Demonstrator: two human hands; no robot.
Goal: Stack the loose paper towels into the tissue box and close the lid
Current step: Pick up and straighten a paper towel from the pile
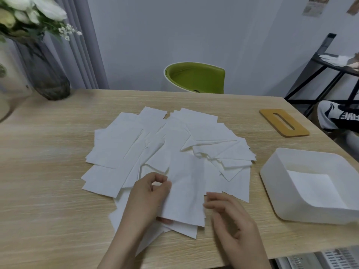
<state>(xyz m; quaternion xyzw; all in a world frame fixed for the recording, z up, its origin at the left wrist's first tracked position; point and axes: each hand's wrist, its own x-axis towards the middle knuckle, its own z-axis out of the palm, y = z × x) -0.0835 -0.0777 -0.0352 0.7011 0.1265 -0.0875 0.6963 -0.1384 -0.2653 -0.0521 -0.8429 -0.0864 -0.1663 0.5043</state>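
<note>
A light wooden table [48, 171] is seen, on which loose paper towels [165, 152] are spread, with an open white tissue box [310, 212] right of them, a wooden lid [283, 122] beyond it, and a glass vase [46, 74] far left.

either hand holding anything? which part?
Left hand pinches one paper towel at its left edge, thumb on top, fingers under. Right hand is open beside the towel's right edge, gripping nothing.

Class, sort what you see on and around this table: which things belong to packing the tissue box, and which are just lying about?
Belongs to the job:
paper towels
box
lid
left hand, gripping one towel
right hand

Just lying about:
vase
flowers
green chair
black rack
</note>
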